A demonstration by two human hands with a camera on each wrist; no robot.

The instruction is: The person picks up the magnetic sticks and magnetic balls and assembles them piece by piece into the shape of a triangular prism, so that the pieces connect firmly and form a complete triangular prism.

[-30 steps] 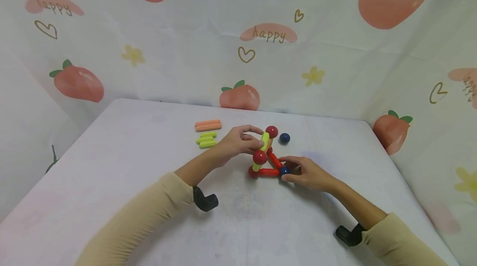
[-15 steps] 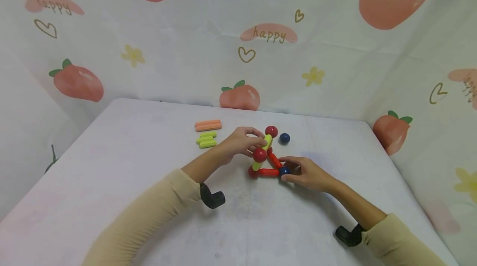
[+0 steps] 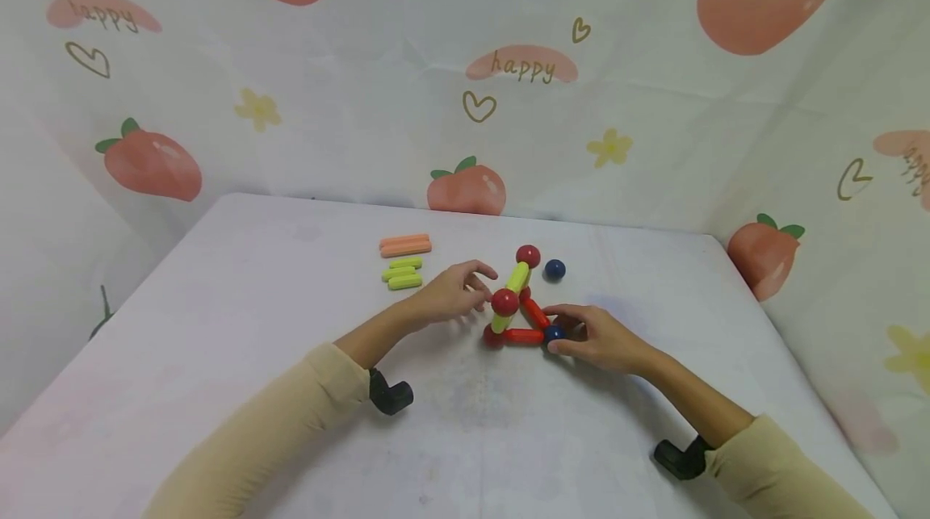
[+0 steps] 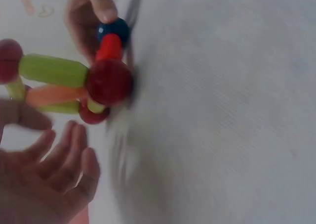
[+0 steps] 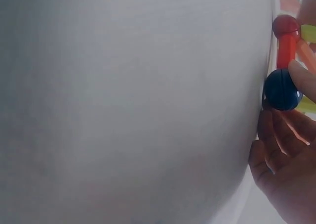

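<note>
A frame built of balls and rods stands on the white table, its left side upright. Two upper red balls, the nearer red ball and the farther red ball, are joined by a yellow-green rod. An orange rod runs slantwise across that side. Low down, a red rod and a second red rod meet at a blue ball. My right hand pinches this ball between thumb and fingers. Just left of the frame, my left hand has loosely bent fingers and holds nothing.
Farther back on the left lie orange rods and several short yellow-green rods. A loose blue ball sits behind the frame. A fruit-printed cloth hangs along the table's back edge.
My left hand has let go of the upper yellow-green rod and drawn back to the left. The frame still stands, and my right hand keeps its place on the blue ball.
</note>
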